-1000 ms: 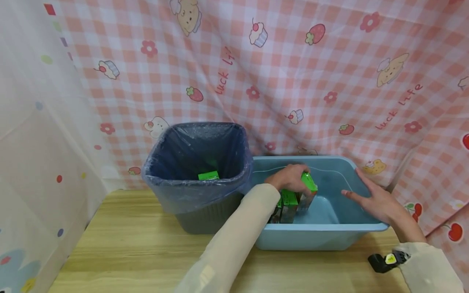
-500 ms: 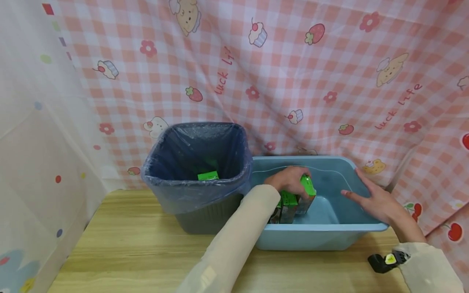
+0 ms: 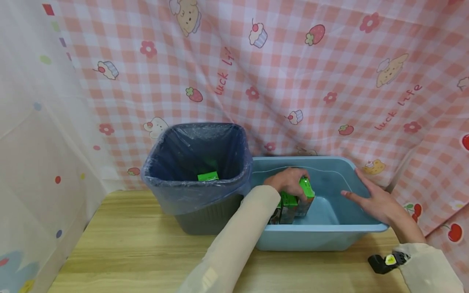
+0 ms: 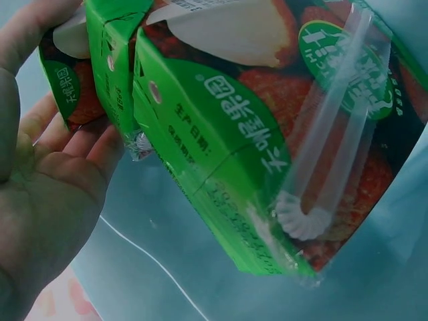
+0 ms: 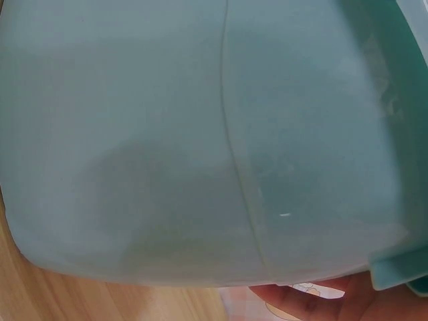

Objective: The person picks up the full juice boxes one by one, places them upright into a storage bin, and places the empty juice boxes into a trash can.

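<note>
Inside the blue plastic tub (image 3: 322, 228), my left hand (image 3: 289, 180) grips a juice box (image 3: 307, 189) with a green top, thumb on one side and fingers on the other. Right beside it two more juice boxes (image 3: 288, 199) stand at the tub's left end, partly hidden by the left hand and sleeve. In the left wrist view, the nearest juice box (image 4: 261, 134) shows a wrapped straw on its face. My right hand (image 3: 377, 205) rests at the tub's right rim, thumb extended over the inside and fingers outside; fingertips (image 5: 294, 299) show below the rim.
A bin (image 3: 205, 215) lined with a blue plastic bag stands against the tub's left side, with a green-topped box (image 3: 208, 176) inside. Both containers are on a wooden table (image 3: 139, 260). A checked cloth (image 3: 220, 81) hangs close behind them.
My left hand has shifted the gripped juice box slightly left and down, closer to the other boxes. The right hand stays at the rim.
</note>
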Available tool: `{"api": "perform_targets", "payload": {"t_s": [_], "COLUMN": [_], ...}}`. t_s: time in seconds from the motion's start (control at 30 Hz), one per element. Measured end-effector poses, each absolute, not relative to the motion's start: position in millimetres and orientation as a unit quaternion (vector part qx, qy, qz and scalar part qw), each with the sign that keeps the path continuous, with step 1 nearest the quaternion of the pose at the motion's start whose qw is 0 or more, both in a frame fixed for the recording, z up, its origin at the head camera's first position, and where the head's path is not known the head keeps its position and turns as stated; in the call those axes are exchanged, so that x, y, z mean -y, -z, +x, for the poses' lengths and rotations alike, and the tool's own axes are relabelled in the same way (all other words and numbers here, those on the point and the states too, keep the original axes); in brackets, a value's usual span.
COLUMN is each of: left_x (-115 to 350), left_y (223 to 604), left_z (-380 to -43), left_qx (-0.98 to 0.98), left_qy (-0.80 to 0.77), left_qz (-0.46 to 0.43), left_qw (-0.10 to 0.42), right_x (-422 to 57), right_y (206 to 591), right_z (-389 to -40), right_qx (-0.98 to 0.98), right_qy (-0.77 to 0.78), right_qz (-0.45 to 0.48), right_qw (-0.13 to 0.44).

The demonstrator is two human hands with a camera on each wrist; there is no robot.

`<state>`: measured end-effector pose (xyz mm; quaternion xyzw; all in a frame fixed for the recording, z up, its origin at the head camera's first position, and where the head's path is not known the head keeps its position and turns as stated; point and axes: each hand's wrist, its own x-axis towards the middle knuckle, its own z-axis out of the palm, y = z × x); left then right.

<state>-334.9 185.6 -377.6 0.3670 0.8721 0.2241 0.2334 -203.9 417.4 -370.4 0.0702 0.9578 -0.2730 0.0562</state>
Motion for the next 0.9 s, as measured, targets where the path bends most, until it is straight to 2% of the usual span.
{"api": "perform_targets", "payload": {"t_s": [0.57, 0.9], "left_x": [-184.2, -186.2], "left_y": [381.4, 379.4], "left_z": [-334.5, -331.7], "left_qx": [-0.887, -0.893], "left_qy": [-0.153, -0.132], "left_qz": [0.379, 0.369], "left_qw": [0.216, 0.223], "right_x": [-419.2, -419.3], "right_y": [372.0, 372.6], "right_z": [-203.9, -203.7], "right_qx": [-0.957, -0.957], "right_qy": [0.278, 0.277], "right_qz": [0.066, 0.069], "right_qw": [0.059, 0.057]}}
